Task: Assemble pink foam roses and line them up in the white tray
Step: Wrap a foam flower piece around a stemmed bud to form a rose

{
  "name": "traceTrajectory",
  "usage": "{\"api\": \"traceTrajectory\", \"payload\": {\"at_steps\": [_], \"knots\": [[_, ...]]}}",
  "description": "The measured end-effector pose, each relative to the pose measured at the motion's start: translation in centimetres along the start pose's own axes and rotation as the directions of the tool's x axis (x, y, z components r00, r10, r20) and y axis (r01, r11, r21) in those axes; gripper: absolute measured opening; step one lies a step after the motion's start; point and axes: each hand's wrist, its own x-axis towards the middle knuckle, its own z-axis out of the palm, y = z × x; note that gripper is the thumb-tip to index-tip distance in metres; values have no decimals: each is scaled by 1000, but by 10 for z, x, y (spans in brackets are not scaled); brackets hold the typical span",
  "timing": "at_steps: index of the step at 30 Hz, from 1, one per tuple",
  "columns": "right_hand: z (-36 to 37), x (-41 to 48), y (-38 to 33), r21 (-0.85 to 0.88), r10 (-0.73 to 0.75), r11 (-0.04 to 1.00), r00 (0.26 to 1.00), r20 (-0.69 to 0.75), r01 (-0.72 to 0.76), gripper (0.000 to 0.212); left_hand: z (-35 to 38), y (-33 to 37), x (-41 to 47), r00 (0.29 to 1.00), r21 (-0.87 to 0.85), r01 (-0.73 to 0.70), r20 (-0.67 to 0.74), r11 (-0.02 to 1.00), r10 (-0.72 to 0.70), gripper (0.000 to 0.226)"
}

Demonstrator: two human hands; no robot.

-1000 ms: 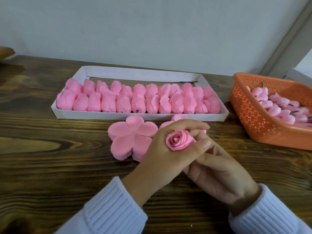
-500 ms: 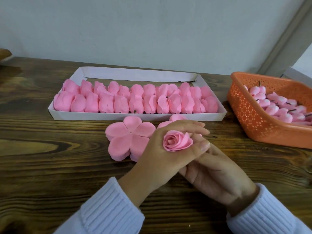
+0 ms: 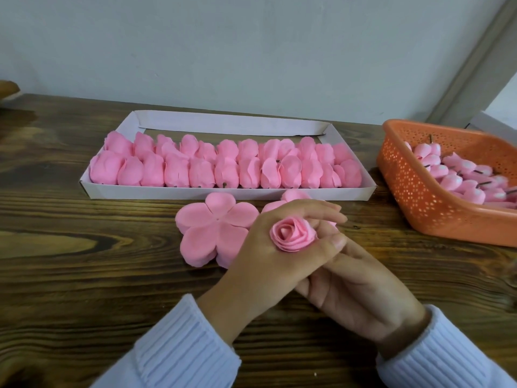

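Head view: the right hand [image 3: 361, 287] lies underneath, its grip hidden; the left hand [image 3: 277, 256] pinches the rose [image 3: 293, 233] between thumb and forefinger, bloom upward, above the table's [image 3: 84, 275] middle. The white tray [image 3: 223, 193] lies straight ahead, toward the far edge.

We see scraps of a second petal piece [image 3: 295, 195] behind the left hand [image 3: 263, 264], which hides the rose's [image 3: 292, 233] base and the right hand's [image 3: 361, 295] fingertips; the right edge crops the orange basket [image 3: 414, 197].
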Motion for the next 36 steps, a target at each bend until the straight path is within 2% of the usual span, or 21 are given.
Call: {"api": "traceTrajectory", "payload": {"at_steps": [3, 8, 14, 18, 22, 24, 27, 30, 34, 36], "knots": [[-1, 3, 0, 41, 21, 999, 1000, -2, -21, 38, 1, 1, 0, 999, -6, -6, -35, 1000, 6, 19], [0, 4, 1, -69, 62, 995, 993, -102, -69, 37, 1, 2, 0, 1000, -37, 25, -7, 999, -25, 18], [0, 2, -1, 50, -54, 997, 997, 52, 52, 56, 0, 3, 1, 1000, -31, 24, -11, 999, -24, 20], [-2, 2, -1, 65, -26, 998, 996, 80, 21, 51, 0, 3, 0, 1000, -60, 31, 5, 998, -30, 25], [-1, 3, 0, -67, 64, 996, 998, -10, -64, 42, -1, 4, 0, 999, -128, 50, 5, 990, -50, 24], [0, 2, 1, -43, 51, 998, 999, -8, -51, 34, -1, 5, -1, 999, -123, 42, 17, 992, -41, 21], [-4, 1, 1, 42, -17, 999, 999, -48, 19, 51, 0, 0, 0, 1000, -66, 29, 1, 997, -29, 23], [-1, 1, -1, 112, -92, 990, 996, 19, 89, 54, 2, -3, 2, 999, -60, 10, -46, 998, -13, 24], [-1, 2, -3, 163, -64, 985, 997, 35, 57, 70, 1, -1, 2, 999, -23, -36, -38, 999, 35, 18], [1, 3, -4, 137, -42, 990, 998, 46, 36, 71, 0, 0, 3, 999, -20, -32, -36, 999, 32, 11]]}}
